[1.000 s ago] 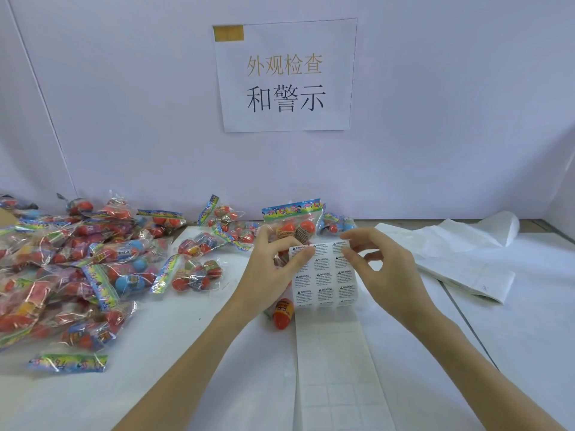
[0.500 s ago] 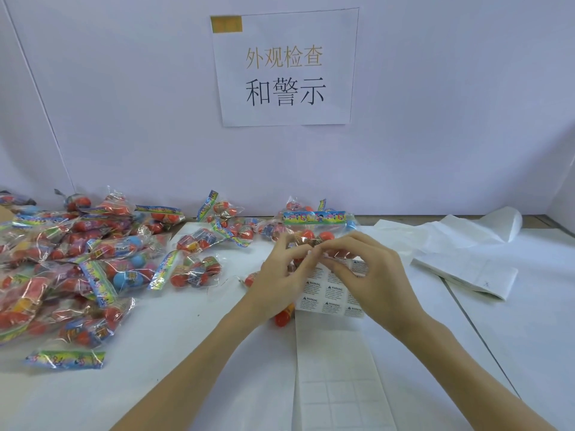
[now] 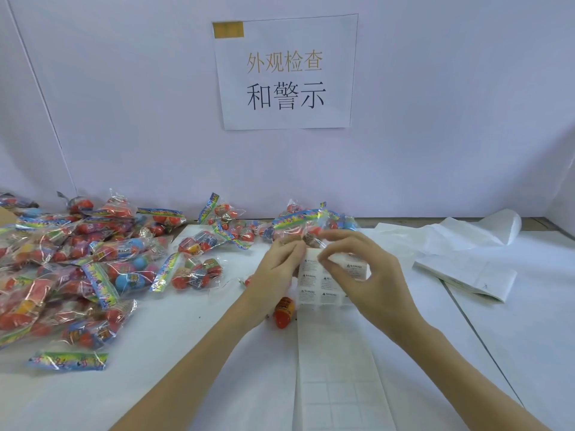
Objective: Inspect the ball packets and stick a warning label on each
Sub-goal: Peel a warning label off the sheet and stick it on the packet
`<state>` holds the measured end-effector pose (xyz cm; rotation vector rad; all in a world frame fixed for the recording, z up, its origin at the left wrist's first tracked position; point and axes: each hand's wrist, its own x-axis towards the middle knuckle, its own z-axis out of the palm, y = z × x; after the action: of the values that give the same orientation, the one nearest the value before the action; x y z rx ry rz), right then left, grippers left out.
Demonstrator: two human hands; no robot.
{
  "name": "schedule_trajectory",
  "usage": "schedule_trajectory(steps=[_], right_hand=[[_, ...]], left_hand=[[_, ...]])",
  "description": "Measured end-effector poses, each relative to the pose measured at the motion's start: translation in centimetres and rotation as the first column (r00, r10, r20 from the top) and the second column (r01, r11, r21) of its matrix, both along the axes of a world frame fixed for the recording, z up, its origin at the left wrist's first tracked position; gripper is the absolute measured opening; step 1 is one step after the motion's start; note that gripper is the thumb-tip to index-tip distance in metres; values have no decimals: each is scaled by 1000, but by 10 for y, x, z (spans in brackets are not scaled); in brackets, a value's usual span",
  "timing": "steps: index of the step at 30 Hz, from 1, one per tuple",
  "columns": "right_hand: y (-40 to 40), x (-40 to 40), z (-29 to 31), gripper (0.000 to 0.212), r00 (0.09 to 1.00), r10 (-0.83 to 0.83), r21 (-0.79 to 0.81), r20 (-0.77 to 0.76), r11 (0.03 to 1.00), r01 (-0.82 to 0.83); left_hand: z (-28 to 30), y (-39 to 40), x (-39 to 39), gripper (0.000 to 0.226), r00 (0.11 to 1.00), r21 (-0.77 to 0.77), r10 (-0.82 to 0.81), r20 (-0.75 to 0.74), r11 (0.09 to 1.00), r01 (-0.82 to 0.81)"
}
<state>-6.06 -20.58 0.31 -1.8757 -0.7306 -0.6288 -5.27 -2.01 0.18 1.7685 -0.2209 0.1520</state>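
My left hand (image 3: 277,269) holds the top left of a white strip of warning labels (image 3: 325,289), together with a ball packet (image 3: 300,222) that sticks up behind the strip. One red ball of this packet (image 3: 282,313) shows below my left palm. My right hand (image 3: 370,281) is at the strip's top, thumb and forefinger pinching a warning label there. The peeled part of the strip's backing (image 3: 336,374) runs down the table toward me.
A big pile of ball packets (image 3: 77,259) covers the table's left side, with one flat packet (image 3: 68,359) nearer me. More packets (image 3: 224,231) lie along the back wall. Used backing paper (image 3: 466,269) lies at the right. A paper sign (image 3: 286,73) hangs on the wall.
The strip was spread upright between both hands; it and the packet have dropped lower. My right fingers have closed into a pinch on the strip's top edge.
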Motion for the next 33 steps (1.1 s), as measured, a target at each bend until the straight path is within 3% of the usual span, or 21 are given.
schedule_trajectory(steps=[3, 5, 7, 13, 16, 21, 33], right_hand=[[1, 1, 9, 13, 982, 65, 331, -176, 944, -3], [-4, 4, 14, 14, 970, 67, 465, -233, 884, 51], [-11, 6, 17, 14, 956, 57, 525, -286, 845, 106], [-11, 7, 18, 10, 945, 98, 535, -313, 840, 90], [-9, 4, 19, 13, 943, 140, 502, -302, 864, 32], [-1, 2, 17, 24, 938, 164, 418, -307, 908, -22], [1, 5, 6, 28, 945, 50, 299, -325, 953, 52]], left_hand=[[5, 0, -1, 35, 981, -80, 128, 143, 990, -117], [10, 7, 1, 23, 951, -98, 201, 236, 978, -183], [13, 16, 2, 26, 927, -121, 242, 287, 969, -216], [15, 19, 1, 29, 963, -306, 77, 257, 952, 6], [16, 16, -1, 31, 958, -258, -7, 287, 963, 84], [9, 7, 0, 35, 963, -189, -30, 266, 979, 82], [5, 2, -1, 34, 967, -138, -137, 213, 976, 168]])
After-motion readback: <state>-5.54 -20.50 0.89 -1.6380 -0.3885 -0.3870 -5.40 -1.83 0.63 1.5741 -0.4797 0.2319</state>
